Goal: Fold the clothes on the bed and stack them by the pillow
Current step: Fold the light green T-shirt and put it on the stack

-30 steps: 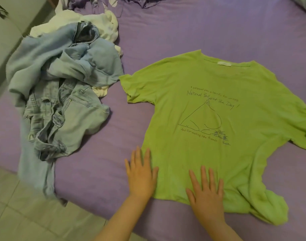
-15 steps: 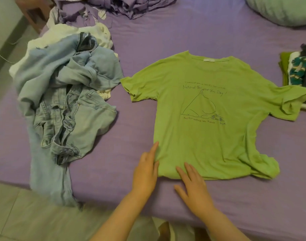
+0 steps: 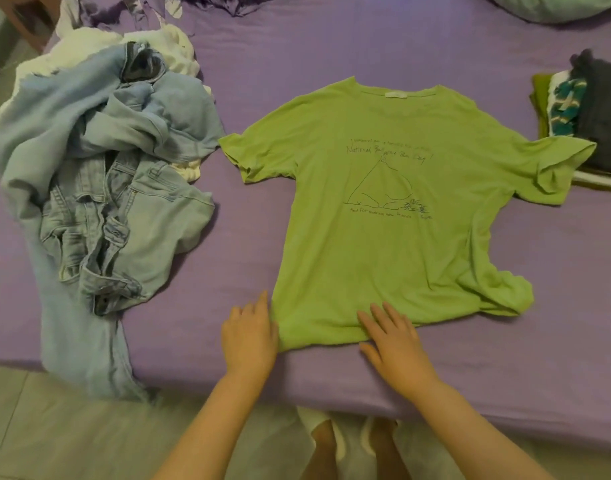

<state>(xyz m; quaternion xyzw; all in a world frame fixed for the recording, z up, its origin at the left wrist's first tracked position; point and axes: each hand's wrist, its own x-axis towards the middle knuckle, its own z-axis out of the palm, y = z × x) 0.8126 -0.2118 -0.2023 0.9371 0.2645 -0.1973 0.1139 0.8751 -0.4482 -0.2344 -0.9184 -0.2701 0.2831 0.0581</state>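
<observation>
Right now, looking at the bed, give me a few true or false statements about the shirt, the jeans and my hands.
1. The lime-green printed T-shirt lies spread out, print up. True.
2. The left hand grips the light-blue denim jeans. False: it rests at the shirt's hem corner.
3. The right hand lies flat on the hem. True.
4. The jeans are folded. False: they lie crumpled.
5. A stack of folded clothes sits right of the shirt. True.

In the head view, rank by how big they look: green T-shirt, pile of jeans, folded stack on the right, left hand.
1. Pile of jeans, hanging over the bed edge, and green T-shirt: look too alike to rank.
2. Folded stack, cut off by the frame.
3. Left hand, smallest, though nearest the camera.
</observation>
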